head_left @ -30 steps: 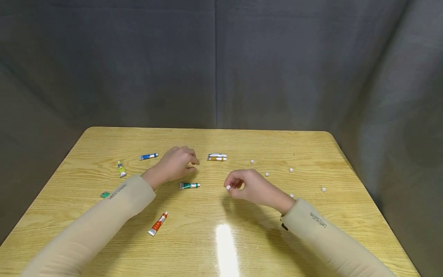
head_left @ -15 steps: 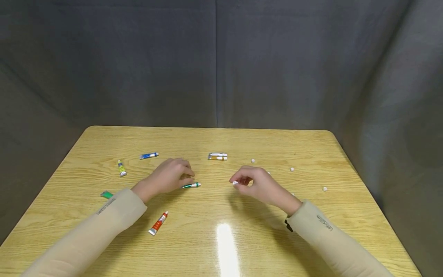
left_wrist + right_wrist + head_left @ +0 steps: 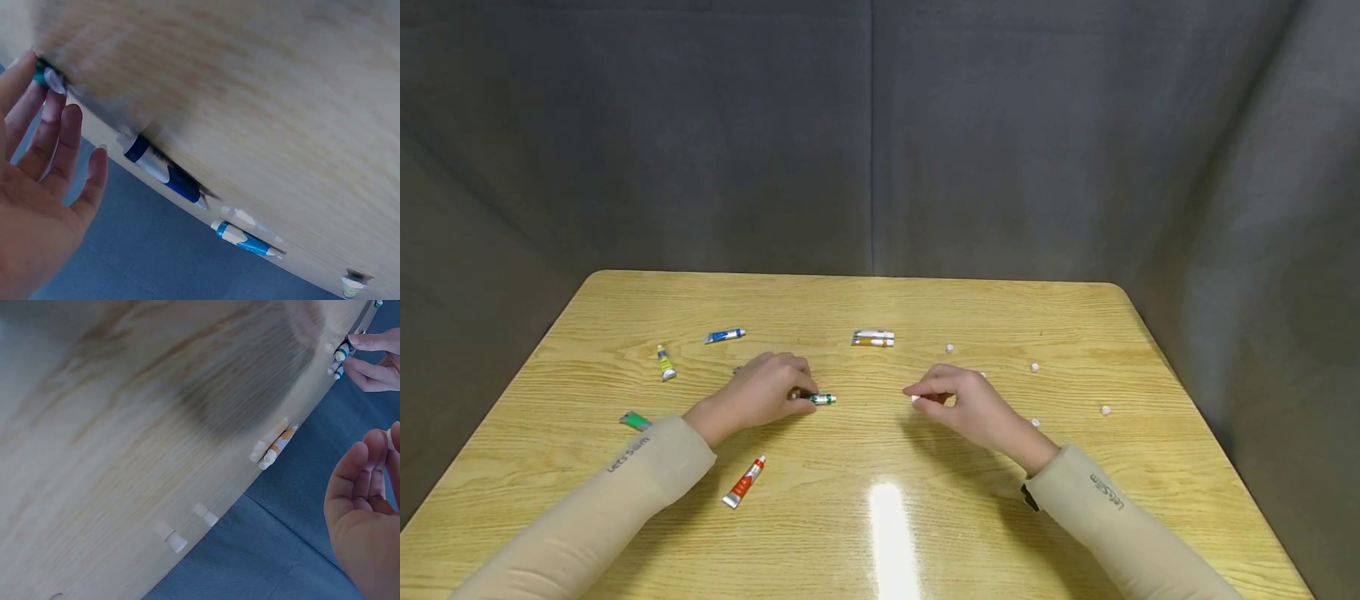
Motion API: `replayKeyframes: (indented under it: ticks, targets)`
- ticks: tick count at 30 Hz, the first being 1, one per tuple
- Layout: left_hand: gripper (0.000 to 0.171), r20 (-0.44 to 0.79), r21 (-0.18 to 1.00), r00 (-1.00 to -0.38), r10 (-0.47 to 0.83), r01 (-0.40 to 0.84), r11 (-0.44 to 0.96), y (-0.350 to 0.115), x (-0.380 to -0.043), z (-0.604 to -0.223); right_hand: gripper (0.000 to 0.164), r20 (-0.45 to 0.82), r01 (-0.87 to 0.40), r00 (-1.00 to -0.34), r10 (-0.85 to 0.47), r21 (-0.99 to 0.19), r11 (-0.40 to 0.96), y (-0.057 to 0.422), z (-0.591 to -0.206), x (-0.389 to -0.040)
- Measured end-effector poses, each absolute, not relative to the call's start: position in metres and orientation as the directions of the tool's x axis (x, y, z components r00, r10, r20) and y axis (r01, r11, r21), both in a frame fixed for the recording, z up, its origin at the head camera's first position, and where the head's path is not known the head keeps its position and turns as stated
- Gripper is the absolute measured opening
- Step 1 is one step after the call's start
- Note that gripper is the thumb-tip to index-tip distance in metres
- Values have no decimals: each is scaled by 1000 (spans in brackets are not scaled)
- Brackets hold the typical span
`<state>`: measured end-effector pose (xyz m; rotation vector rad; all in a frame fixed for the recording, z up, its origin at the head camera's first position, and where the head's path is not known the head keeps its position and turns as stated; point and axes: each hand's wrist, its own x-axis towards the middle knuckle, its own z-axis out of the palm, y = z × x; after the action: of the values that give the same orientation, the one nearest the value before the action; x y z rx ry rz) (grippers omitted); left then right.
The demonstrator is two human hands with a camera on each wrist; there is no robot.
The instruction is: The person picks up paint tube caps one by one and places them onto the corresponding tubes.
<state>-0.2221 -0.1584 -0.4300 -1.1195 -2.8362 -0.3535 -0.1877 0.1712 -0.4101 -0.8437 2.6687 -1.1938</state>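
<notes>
Dark-green tube (image 3: 823,399), slim and shiny

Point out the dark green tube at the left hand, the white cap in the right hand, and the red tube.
dark green tube (image 3: 822,400): head view, on the exposed stretch of its body
white cap (image 3: 915,398): head view, on its visible side
red tube (image 3: 744,482): head view, mid-body

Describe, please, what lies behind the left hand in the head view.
Behind the left hand, a small grey tip shows past its far edge; what it belongs to is covered there. The hand also covers part of the dark green tube it pinches.
</notes>
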Motion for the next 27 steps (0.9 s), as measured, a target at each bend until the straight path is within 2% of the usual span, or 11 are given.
replayKeyframes:
  ticks: [10, 19, 27]
  targets:
    - [9, 214, 199, -727, 653, 687, 699, -156, -221, -429, 23, 126, -437, -849, -513, -714, 547, 174, -412, -187]
    - [11, 245, 244, -738, 629, 675, 697, -149, -218, -419, 23, 86, -377, -879, -469, -729, 572, 175, -409, -187]
    - [13, 239, 264, -740, 628, 672, 691, -134, -212, -406, 22, 129, -379, -892, -434, -737, 560, 175, -408, -187]
